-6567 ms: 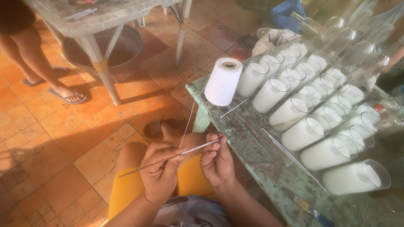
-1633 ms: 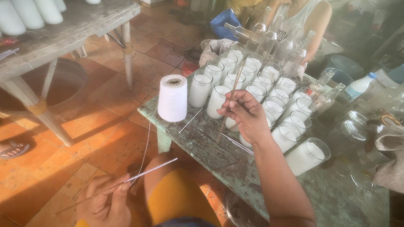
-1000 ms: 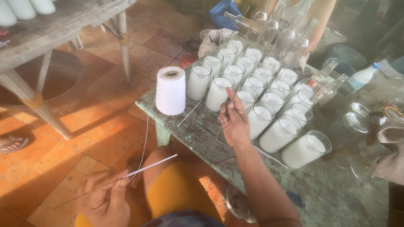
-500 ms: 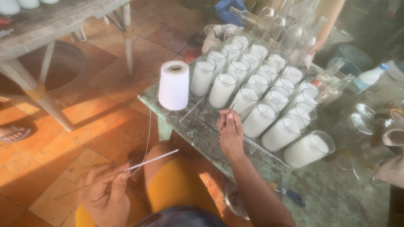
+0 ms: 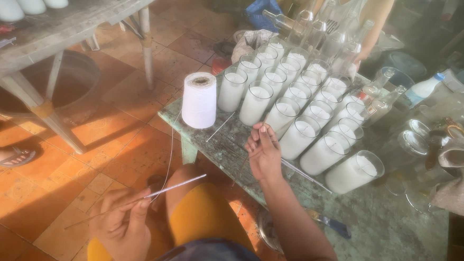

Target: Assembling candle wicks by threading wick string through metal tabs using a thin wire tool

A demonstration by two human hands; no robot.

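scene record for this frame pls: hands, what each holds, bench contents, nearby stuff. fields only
left hand: pinches a thin metal rod over the lap, thread running up from it
right hand: over the bench edge, fingers pinched on a fine stick or thread; which one, cannot tell
thread cone: white, upright on the bench corner
bench: worn green top
glass candles: white-filled, in rows on the bench
floor: orange tiles
second table: at upper left, more white candles on it

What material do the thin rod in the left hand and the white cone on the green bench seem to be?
The thin grey rod looks like metal: straight, with a bright glint. The white cone seems wound thread on a hollow core; a strand trails down from it.
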